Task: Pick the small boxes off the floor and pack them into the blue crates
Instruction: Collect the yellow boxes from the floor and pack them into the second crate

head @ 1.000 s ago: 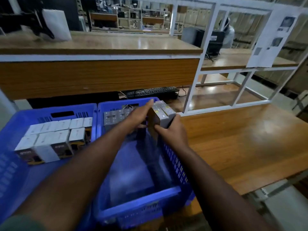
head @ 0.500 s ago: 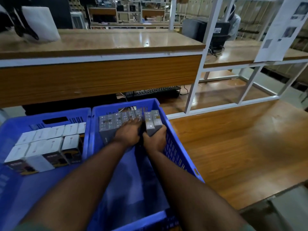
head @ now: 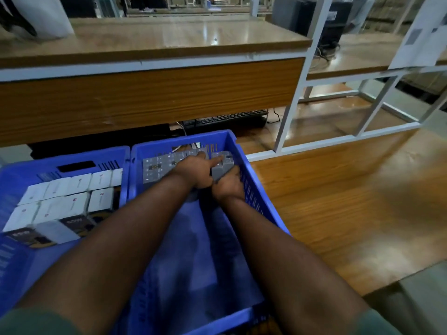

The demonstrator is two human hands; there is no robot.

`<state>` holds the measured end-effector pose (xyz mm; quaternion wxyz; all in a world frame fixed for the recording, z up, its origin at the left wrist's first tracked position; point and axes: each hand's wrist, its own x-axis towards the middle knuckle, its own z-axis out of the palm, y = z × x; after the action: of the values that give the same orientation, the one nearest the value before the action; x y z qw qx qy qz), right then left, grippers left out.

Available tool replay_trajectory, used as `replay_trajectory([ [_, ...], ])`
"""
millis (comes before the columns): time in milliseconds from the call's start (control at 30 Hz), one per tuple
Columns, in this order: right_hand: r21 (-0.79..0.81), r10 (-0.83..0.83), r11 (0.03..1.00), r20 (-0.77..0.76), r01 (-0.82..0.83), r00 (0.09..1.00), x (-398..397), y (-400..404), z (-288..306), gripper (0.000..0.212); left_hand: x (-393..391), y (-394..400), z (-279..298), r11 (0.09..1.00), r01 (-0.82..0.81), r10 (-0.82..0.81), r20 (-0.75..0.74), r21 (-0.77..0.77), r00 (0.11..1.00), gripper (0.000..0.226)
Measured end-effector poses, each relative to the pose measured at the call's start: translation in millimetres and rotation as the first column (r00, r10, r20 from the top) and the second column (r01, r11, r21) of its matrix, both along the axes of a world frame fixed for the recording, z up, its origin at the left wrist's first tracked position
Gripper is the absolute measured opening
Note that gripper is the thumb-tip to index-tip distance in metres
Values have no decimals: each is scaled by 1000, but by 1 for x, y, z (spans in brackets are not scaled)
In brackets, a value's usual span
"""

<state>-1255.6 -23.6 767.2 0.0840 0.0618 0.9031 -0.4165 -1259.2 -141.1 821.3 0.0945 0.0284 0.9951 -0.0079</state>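
The right hand [head: 228, 186] fingers [head: 235, 170] curl round the near end of two grey boxes [head: 223, 162], while the left hand [head: 196, 169] lies flat over the row [head: 164, 165], one straight finger pressing the pair's top. A second ago the pair was held up above the rim; now it is down at the far right corner of the right crate [head: 256, 189], beside the row. The set-down looks nearly done; letting go should come next. The left crate [head: 14, 170] holds white boxes [head: 72, 197]. A worktop [head: 338, 201] lies to the right.
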Motion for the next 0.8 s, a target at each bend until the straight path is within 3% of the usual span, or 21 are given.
replay_trajectory([
  [100, 201, 125, 971, 25, -128, 992, -7, 9, 7, 76, -8, 9, 12, 997, 41, -36, 71, -69, 997, 77],
  [167, 240, 131, 961, 30, -135, 991, -11, 10, 10, 76, -10, 14, 12, 997, 42, -39, 50, -68, 998, 74],
  [367, 156, 91, 984, 2, -91, 996, 8, 14, 5, 60, -4, 2, -18, 985, 114, -104, -84, 128, 991, 76],
  [500, 120, 37, 992, 2, -37, 999, 31, 15, -19, 64, 11, -2, -36, 985, 163, -153, -154, 54, 976, 82],
  [733, -187, -144, 965, 206, 184, 968, 9, -26, -26, 76, 8, 10, -40, 997, 81, -79, -196, 0, 977, 66],
  [800, -382, -287, 859, 193, 341, 938, 3, -26, -32, 64, 6, 11, -42, 997, 69, -71, -200, -16, 977, 69],
])
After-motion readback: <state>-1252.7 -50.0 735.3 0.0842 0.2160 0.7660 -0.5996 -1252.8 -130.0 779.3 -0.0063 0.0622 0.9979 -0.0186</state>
